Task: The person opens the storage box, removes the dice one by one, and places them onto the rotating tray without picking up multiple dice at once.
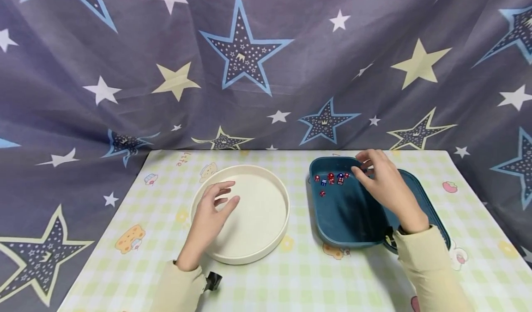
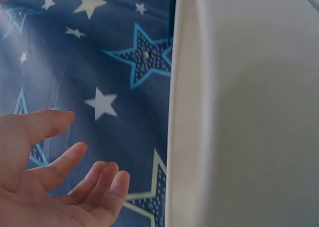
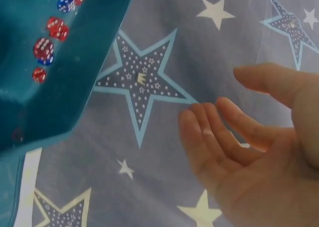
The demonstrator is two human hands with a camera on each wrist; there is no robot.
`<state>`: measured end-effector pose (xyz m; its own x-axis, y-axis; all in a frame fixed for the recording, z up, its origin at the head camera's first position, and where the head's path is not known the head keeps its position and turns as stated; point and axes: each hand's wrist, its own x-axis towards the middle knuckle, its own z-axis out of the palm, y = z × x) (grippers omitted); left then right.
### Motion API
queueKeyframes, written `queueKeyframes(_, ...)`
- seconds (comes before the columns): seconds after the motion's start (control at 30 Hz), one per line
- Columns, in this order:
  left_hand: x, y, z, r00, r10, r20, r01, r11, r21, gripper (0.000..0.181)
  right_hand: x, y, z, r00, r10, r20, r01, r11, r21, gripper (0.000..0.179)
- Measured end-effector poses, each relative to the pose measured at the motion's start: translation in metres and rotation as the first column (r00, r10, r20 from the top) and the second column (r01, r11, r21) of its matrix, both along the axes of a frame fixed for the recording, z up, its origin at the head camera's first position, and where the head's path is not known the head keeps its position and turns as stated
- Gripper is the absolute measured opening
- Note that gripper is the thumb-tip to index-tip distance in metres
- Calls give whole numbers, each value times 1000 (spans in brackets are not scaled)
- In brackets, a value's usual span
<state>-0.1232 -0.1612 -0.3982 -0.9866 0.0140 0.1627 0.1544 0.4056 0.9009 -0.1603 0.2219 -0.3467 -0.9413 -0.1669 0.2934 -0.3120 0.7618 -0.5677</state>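
My left hand (image 1: 212,212) hovers over the left part of a round cream tray (image 1: 282,229), thumb and fingers apart with nothing between them. In the left wrist view the same hand (image 2: 75,172) shows loosely bent fingers beside the tray's pale wall (image 2: 192,112). My right hand (image 1: 384,182) is above the right side of a dark teal rectangular box (image 1: 320,226), holding nothing. Red and blue dice (image 1: 331,178) lie in the box toward its far side. The right wrist view shows these dice (image 3: 44,48) in the box, apart from the relaxed right hand (image 3: 249,142).
A second teal piece (image 1: 428,205), like a lid, lies at the box's right, partly under my right forearm. A checked cloth (image 1: 158,210) covers the table. Behind the table hangs a dark curtain (image 1: 291,108) with stars.
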Motion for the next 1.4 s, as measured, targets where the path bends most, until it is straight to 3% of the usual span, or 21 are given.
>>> queueKeyframes(0.27,8,-34,-4,996,66,57,-65,998,-24,42,-15,-8,-7,994,71,82,-69,997,-30,28)
queueKeyframes(0.63,17,-75,-11,980,188,65,-184,981,-65,46,-27,-14,-20,973,144,182,-131,988,-80,28)
queueKeyframes(0.9,25,-92,-26,961,212,177,-198,976,-94,52,-37,-18,-32,958,185,220,-176,983,-60,22)
queueKeyframes(1.03,25,-100,-34,943,164,289,-167,986,-16,61,-41,-19,-35,952,194,235,-186,981,-57,20)
queueKeyframes(1.13,24,-105,-40,931,95,352,-141,984,105,66,-43,-19,-37,949,211,236,-202,978,-59,20)
queueKeyframes(1.27,22,-108,-46,921,37,387,-125,971,204,63,-48,-19,-41,944,229,239,-221,973,-62,20)
queueKeyframes(1.4,22,-109,-48,914,16,404,-119,966,231,59,-53,-18,-48,937,235,257,-226,972,-63,20)
